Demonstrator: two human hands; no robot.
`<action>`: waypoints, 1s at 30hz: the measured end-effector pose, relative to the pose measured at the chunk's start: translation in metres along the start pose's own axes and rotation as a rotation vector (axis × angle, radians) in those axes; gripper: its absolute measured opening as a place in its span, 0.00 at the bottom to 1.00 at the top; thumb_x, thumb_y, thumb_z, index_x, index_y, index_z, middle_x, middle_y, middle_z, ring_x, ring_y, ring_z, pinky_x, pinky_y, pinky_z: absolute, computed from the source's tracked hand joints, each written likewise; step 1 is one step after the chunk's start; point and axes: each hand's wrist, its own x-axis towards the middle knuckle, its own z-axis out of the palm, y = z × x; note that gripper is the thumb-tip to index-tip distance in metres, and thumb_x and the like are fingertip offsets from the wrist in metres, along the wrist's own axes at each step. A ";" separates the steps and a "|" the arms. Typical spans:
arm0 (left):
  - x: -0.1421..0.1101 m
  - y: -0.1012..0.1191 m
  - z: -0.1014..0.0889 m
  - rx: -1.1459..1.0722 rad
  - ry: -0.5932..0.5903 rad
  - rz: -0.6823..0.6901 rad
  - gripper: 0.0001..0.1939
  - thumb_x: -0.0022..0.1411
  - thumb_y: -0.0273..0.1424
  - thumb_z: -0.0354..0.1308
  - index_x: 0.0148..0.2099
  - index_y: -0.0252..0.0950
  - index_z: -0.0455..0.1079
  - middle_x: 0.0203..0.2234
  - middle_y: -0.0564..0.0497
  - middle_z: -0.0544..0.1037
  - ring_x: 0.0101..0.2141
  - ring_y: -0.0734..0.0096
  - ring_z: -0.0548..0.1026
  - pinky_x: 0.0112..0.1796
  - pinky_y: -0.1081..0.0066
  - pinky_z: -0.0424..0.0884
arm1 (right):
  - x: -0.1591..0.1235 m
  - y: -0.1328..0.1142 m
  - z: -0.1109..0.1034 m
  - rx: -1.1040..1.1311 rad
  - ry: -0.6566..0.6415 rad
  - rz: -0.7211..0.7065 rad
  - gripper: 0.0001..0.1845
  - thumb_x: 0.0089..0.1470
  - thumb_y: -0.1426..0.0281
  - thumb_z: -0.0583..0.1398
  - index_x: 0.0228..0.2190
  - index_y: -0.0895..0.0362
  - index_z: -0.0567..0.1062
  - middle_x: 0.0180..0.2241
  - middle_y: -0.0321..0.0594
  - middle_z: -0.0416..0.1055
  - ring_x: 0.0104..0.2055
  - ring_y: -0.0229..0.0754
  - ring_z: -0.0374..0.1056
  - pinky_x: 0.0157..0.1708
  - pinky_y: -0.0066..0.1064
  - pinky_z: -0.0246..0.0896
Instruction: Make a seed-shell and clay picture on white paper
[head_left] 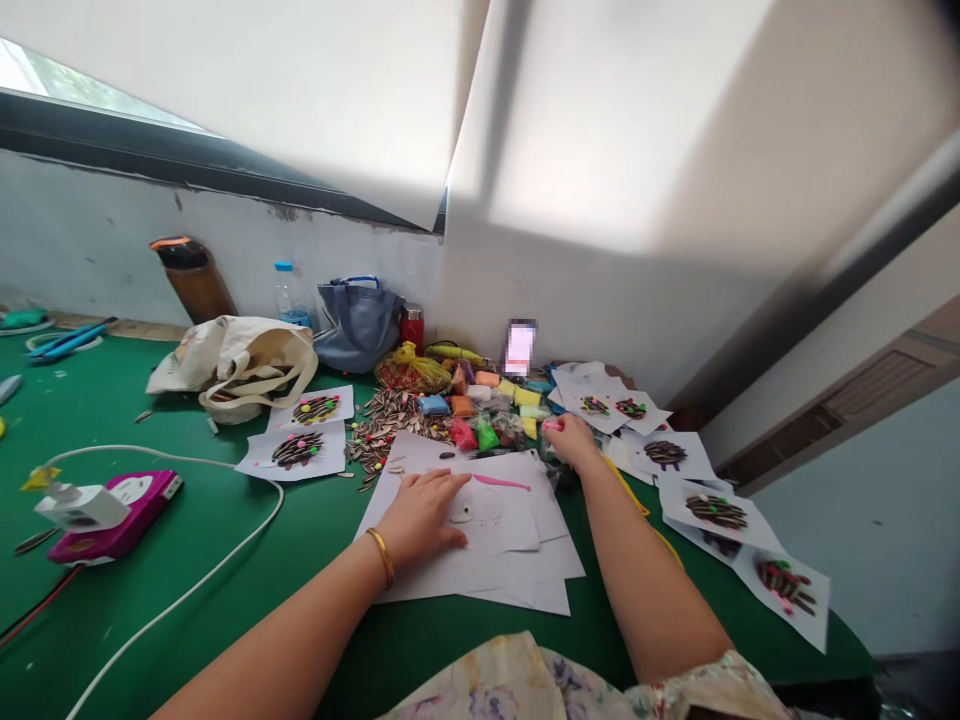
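My left hand (424, 512), with a gold bangle at the wrist, lies spread on a stack of white paper sheets (517, 582). Just right of its fingers, the top sheet shows a printed hedgehog outline (480, 508). A long pink modelling tool (504, 484) rests above that drawing. To the right of the stack, my right hand (576, 442) is closed with a small pink lump (553, 425) at its fingertips; its exact kind is unclear. Beside this hand are bagged pieces of coloured clay, among them a green one (487, 432) and a red one (463, 435).
Striped sunflower seeds (386, 415) are heaped behind the papers. Finished seed hedgehog pictures lie left (298, 450) and right (716, 512). A phone (520, 347) leans on the wall. A blue bag (358, 325), a cream tote (240, 360) and a magenta power strip (116, 520) with a white cable stand left.
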 end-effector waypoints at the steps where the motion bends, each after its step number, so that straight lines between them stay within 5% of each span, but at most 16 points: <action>1: 0.000 0.000 0.000 0.000 -0.001 0.000 0.43 0.48 0.42 0.69 0.64 0.44 0.58 0.59 0.44 0.68 0.61 0.48 0.61 0.56 0.50 0.54 | 0.000 0.003 0.001 0.028 0.033 0.020 0.16 0.48 0.59 0.57 0.33 0.58 0.74 0.35 0.48 0.73 0.38 0.49 0.68 0.36 0.33 0.59; 7: 0.000 0.001 -0.002 0.010 -0.013 -0.006 0.43 0.48 0.42 0.68 0.65 0.44 0.57 0.59 0.44 0.68 0.61 0.49 0.61 0.57 0.49 0.54 | -0.008 0.007 -0.004 0.195 0.237 -0.014 0.12 0.46 0.61 0.57 0.31 0.55 0.69 0.34 0.44 0.72 0.38 0.48 0.67 0.38 0.35 0.62; 10: -0.001 0.002 -0.002 0.007 -0.013 -0.007 0.44 0.48 0.42 0.68 0.65 0.44 0.57 0.60 0.44 0.67 0.61 0.49 0.60 0.57 0.49 0.54 | -0.017 -0.004 -0.017 0.292 0.479 -0.076 0.13 0.51 0.61 0.55 0.36 0.56 0.67 0.49 0.51 0.67 0.53 0.50 0.62 0.52 0.42 0.56; 13: -0.002 0.000 0.001 0.005 0.016 0.014 0.45 0.48 0.41 0.68 0.66 0.45 0.55 0.60 0.44 0.66 0.61 0.49 0.61 0.57 0.49 0.54 | -0.040 -0.024 -0.025 0.494 0.727 -0.267 0.12 0.53 0.64 0.56 0.39 0.55 0.66 0.49 0.48 0.67 0.55 0.49 0.61 0.57 0.44 0.53; 15: -0.002 0.000 0.002 0.005 0.040 0.031 0.45 0.48 0.41 0.69 0.66 0.46 0.56 0.60 0.44 0.66 0.60 0.49 0.61 0.57 0.49 0.54 | -0.066 -0.042 -0.024 0.554 0.696 -0.369 0.11 0.53 0.65 0.57 0.39 0.54 0.66 0.46 0.46 0.68 0.55 0.48 0.62 0.57 0.44 0.54; 18: -0.002 0.001 0.001 -0.027 0.114 0.071 0.41 0.49 0.42 0.68 0.64 0.45 0.59 0.60 0.44 0.66 0.59 0.49 0.63 0.57 0.49 0.57 | -0.112 -0.068 -0.015 0.626 0.482 -0.519 0.12 0.54 0.69 0.58 0.41 0.54 0.65 0.44 0.44 0.67 0.51 0.46 0.64 0.53 0.42 0.59; 21: -0.002 0.005 -0.004 -0.127 0.302 0.098 0.25 0.58 0.41 0.62 0.57 0.42 0.67 0.54 0.44 0.71 0.54 0.55 0.67 0.54 0.54 0.62 | -0.146 -0.087 -0.007 0.615 0.286 -0.613 0.13 0.53 0.71 0.57 0.42 0.54 0.67 0.41 0.42 0.67 0.45 0.45 0.65 0.48 0.40 0.62; 25: -0.004 0.011 -0.011 -0.262 0.540 0.108 0.09 0.66 0.35 0.54 0.46 0.40 0.71 0.42 0.46 0.74 0.46 0.62 0.71 0.48 0.60 0.68 | -0.160 -0.098 -0.006 0.589 0.150 -0.648 0.08 0.53 0.71 0.57 0.38 0.54 0.68 0.38 0.42 0.67 0.42 0.45 0.64 0.44 0.39 0.62; 30: -0.006 0.014 -0.010 -0.306 0.543 0.171 0.09 0.65 0.33 0.56 0.46 0.40 0.73 0.39 0.48 0.73 0.42 0.65 0.71 0.44 0.63 0.70 | -0.160 -0.100 -0.005 0.573 0.099 -0.632 0.03 0.54 0.71 0.56 0.34 0.54 0.69 0.36 0.42 0.67 0.39 0.45 0.63 0.41 0.38 0.61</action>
